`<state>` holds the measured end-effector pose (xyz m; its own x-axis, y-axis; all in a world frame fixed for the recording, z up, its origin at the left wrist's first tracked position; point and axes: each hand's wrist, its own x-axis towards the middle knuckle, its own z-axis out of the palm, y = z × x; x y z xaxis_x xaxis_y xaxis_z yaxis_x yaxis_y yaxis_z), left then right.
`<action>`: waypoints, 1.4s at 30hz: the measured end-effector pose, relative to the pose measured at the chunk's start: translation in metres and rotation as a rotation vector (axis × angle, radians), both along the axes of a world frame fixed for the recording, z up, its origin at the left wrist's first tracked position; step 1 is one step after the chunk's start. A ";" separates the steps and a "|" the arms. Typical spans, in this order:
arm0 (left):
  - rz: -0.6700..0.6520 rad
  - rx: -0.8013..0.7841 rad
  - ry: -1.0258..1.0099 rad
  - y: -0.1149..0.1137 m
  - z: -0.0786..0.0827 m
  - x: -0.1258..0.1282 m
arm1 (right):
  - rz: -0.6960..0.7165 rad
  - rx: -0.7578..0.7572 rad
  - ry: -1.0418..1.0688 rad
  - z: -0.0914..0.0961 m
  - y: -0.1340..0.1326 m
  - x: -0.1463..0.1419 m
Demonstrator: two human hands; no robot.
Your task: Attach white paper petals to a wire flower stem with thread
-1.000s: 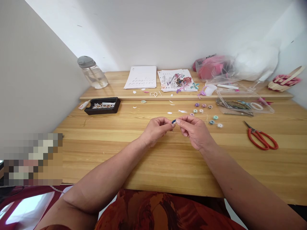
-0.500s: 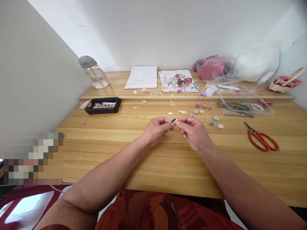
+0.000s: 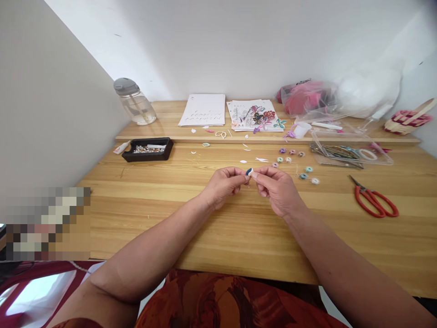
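Note:
Over the middle of the wooden table (image 3: 218,228), my left hand (image 3: 223,184) and my right hand (image 3: 278,189) meet fingertip to fingertip. Both pinch a tiny blue and white paper coil (image 3: 249,171) between thumb and forefinger. The other fingers of each hand are curled in. Just beyond the hands lie several small rolled paper coils (image 3: 290,159) in purple, teal and white, with a few white paper petals (image 3: 261,159) beside them.
Red-handled scissors (image 3: 373,200) lie at the right. A clear box of tools (image 3: 348,150) and plastic bags (image 3: 307,98) sit at the back right, a basket (image 3: 408,119) beyond. A black bead tray (image 3: 147,150), water bottle (image 3: 134,102) and paper sheets (image 3: 203,110) stand at the back.
The hands stay pinched on the small coil with only slight finger shifts. The view has drifted a little, nothing else on the table has moved.

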<state>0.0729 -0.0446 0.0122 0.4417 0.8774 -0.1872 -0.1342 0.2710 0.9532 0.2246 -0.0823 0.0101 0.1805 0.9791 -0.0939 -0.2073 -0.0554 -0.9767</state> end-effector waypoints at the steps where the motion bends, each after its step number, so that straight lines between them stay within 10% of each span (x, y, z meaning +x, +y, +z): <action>1: 0.001 -0.004 0.000 0.000 0.000 0.000 | -0.002 0.001 0.002 0.000 0.000 0.000; 42: 0.033 -0.032 -0.064 0.001 -0.001 0.001 | 0.036 -0.015 -0.037 0.003 -0.001 0.003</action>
